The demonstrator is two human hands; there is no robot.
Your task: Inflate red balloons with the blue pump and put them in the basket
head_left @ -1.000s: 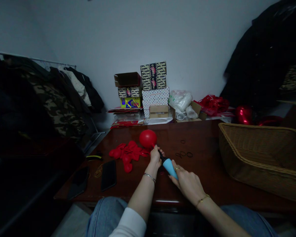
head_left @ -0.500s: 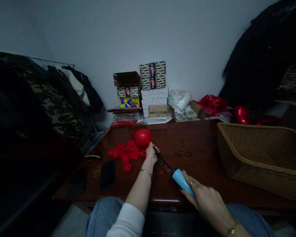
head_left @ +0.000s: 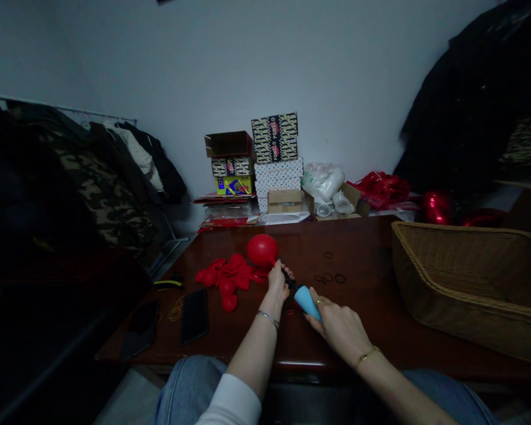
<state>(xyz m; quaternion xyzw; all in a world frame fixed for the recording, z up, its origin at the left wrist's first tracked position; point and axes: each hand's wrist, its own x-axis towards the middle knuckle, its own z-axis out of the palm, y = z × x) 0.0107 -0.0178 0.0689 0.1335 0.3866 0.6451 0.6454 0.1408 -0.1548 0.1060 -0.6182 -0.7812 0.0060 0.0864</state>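
Observation:
A partly inflated red balloon [head_left: 262, 251] stands out past my left hand [head_left: 278, 282], whose closed fingers pinch its neck at the black end of a hand balloon pump [head_left: 306, 301]. My right hand [head_left: 341, 326] is wrapped round the pump's light blue body, close behind the left. Little of the black rod shows between the two hands. Left of my left hand, a pile of limp red balloons [head_left: 228, 277] lies on the dark wooden table [head_left: 358, 319]. Small coloured bands are mostly hidden under my hands and the pump.
A wicker basket [head_left: 460, 295] stands at the right. Several dark elastic bands [head_left: 340, 278] lie mid-table. On the left are a black phone-like slab [head_left: 194, 316], a yellow cord loop [head_left: 175, 310] and a yellow-black tool [head_left: 168, 284]. Stacked boxes [head_left: 278, 177] line the back.
My right hand has pushed the blue pump body up and left towards my left hand, shortening the visible rod. The balloon looks slightly larger and has shifted a little right.

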